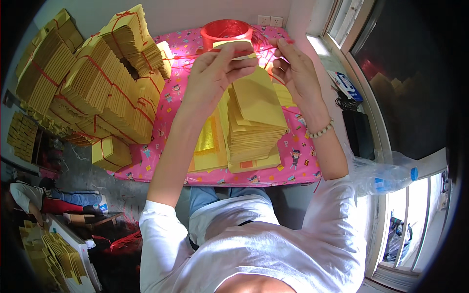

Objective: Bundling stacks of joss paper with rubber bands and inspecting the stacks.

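A thin red string [263, 50] runs taut between my two raised hands, above the far end of a stack. My left hand [218, 71] pinches it between thumb and forefinger, the other fingers loosely curled. With its fingertips, my right hand [296, 71] grips the string's other side; a beaded bracelet circles that wrist. Below them lies a thick stack of yellow paper sheets [256, 110], its layers fanned unevenly toward me. Beside it, partly behind my left forearm, is a flat yellow sheet with a shiny gold square [207, 136].
A red plastic tub [226, 30] and loose red strings stand at the back of the pink patterned table [166, 117]. Tall tied bundles of yellow paper [100, 80] rise at the left. A plastic bottle [391, 179] lies by the right window. Another person [31, 198] is at lower left.
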A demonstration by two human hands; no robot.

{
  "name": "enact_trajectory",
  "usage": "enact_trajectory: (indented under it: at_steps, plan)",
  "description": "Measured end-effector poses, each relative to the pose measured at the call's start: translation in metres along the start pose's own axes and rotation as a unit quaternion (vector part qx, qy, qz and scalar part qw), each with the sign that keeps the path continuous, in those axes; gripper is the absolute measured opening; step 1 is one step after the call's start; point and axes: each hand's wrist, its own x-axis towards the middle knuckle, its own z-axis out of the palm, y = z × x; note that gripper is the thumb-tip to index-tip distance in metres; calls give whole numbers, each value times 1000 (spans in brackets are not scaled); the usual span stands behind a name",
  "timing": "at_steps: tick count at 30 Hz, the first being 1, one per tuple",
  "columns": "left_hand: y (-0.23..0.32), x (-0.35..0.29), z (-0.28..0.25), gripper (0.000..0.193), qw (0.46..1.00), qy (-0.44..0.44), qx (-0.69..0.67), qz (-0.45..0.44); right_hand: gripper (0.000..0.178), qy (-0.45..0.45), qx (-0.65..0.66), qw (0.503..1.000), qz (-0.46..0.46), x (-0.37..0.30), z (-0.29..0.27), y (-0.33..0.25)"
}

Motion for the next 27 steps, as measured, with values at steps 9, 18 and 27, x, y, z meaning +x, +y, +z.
enact_trajectory:
  at_steps: [9,18,27]
  plan:
    - [-41,-40,-53,32,987,155,28,-41,19,87,-59,988,113,-32,-67,73]
    - [-84,-76,-76,29,962,228,-79,-129,19,41,4,986,163,-44,-67,92]
    - [-120,-100,-98,26,905,278,-270,-177,20,126,82,968,203,-52,-74,110]
